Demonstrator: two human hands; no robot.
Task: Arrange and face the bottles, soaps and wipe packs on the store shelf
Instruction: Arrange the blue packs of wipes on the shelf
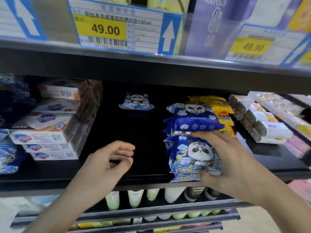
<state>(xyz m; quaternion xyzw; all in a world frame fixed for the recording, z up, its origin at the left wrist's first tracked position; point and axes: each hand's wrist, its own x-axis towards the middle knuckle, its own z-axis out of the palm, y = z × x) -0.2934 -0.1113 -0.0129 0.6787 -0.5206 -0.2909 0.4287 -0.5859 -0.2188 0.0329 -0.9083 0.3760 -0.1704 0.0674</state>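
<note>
A blue panda wipe pack [193, 155] stands upright at the front of the black shelf [143, 175]. My right hand [225, 158] grips it, fingers over its top and thumb under its lower edge. Behind it lie more blue panda packs [193, 118] in a stack. One small panda pack [136, 102] stands alone far back in the dark middle gap. My left hand [107, 163] hovers over the bare shelf left of the held pack, fingers loosely curled, holding nothing. Boxed soap bars [45, 130] are stacked at the left.
Yellow packs [222, 113] lie behind the blue stack. White and grey wrapped packs [262, 125] line the right. More blue packs [8, 148] sit at the far left. Price tags [107, 29] hang on the shelf above. Pale green bottles [134, 197] stand on the shelf below.
</note>
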